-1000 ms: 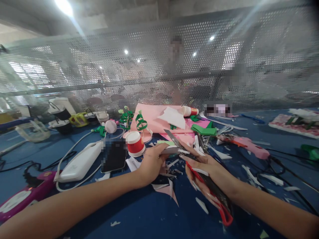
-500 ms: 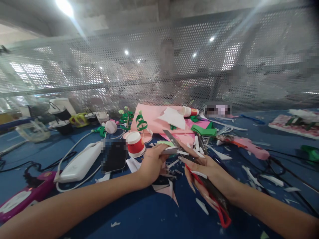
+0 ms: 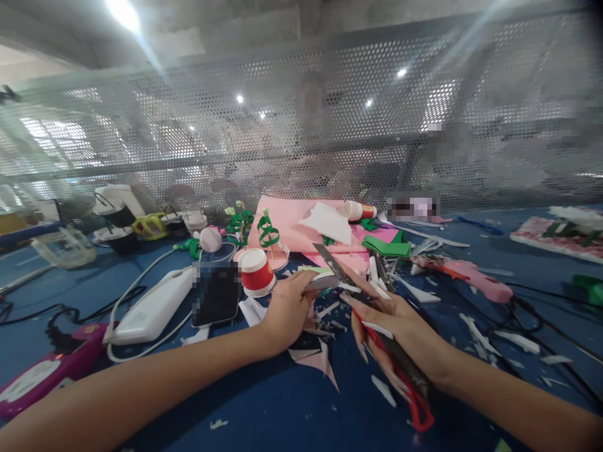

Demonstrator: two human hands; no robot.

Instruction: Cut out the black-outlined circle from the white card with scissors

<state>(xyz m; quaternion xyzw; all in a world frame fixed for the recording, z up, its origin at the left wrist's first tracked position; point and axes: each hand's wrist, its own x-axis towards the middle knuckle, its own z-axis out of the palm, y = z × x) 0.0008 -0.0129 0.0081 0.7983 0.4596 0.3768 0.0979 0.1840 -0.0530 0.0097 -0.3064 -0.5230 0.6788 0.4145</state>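
My left hand (image 3: pixel 285 311) pinches a small white piece (image 3: pixel 323 282) with a grey edge near the middle. My right hand (image 3: pixel 400 333) is wrapped round scissors (image 3: pixel 400 364) with black and red handles; their metal blades point up and left, close to the white piece. A thin white strip crosses the blades. Beneath both hands lie paper scraps (image 3: pixel 313 359), some white and some pink. Just left of my left hand a red and white paper cup (image 3: pixel 257 273) stands upside down, beside green spiral decorations (image 3: pixel 268 232) on pink bases.
To the left are a black phone (image 3: pixel 217 294), a white power bank (image 3: pixel 153 307) and a magenta power strip (image 3: pixel 51 370) with cables. A pink glue gun (image 3: pixel 480 279) lies right. Pink sheets (image 3: pixel 287 220) and folded green paper (image 3: pixel 389 245) sit behind, before a perforated metal screen (image 3: pixel 211 138).
The scissor blades have shifted slightly right, and the white piece in my left hand is tilted a little differently. Both hands keep their holds.
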